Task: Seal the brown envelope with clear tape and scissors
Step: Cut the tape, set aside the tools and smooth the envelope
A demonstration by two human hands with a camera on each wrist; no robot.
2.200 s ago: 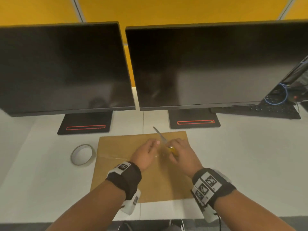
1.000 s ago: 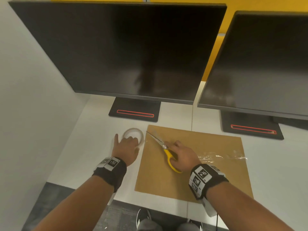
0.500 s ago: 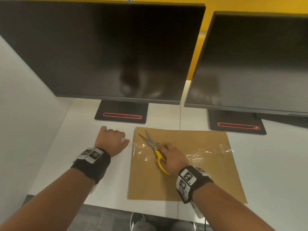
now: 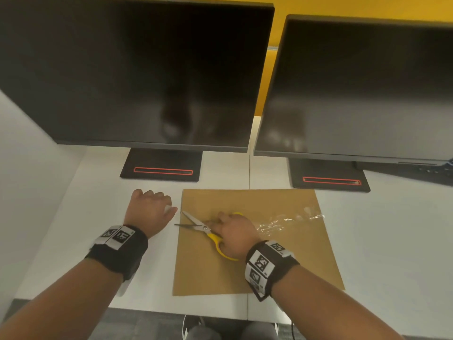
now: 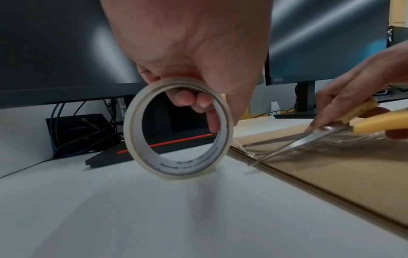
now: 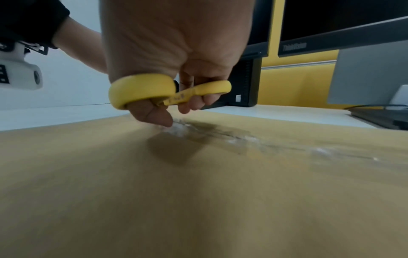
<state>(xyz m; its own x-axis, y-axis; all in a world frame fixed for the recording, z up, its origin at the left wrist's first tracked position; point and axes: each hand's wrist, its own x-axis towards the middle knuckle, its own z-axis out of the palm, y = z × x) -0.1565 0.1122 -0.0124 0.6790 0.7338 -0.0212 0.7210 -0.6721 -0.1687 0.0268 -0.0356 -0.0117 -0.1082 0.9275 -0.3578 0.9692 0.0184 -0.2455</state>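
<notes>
A brown envelope [image 4: 257, 261] lies flat on the white desk, with a wrinkled strip of clear tape [image 4: 289, 220] stuck across it. My left hand [image 4: 149, 209] holds the tape roll [image 5: 176, 129] upright just off the envelope's left edge, fingers through its core. A short stretch of tape runs from the roll to the envelope. My right hand [image 4: 235, 234] grips the yellow-handled scissors [image 4: 210, 235] over the envelope. Their blades [image 5: 284, 146] stand apart at the left edge, on either side of that tape. The yellow handles [image 6: 167, 90] ring my thumb and fingers.
Two dark monitors [image 4: 137, 69] [image 4: 362, 89] stand behind the envelope on black bases [image 4: 161, 168]. A keyboard [image 4: 416, 173] lies at the far right. A grey partition wall [image 4: 27, 155] closes the left side. Cables [image 5: 84, 132] hang behind the left monitor.
My left hand went from the envelope to the tape roll at the left and stood it on edge. My right hand carried the scissors to the envelope's left edge, blades apart.
</notes>
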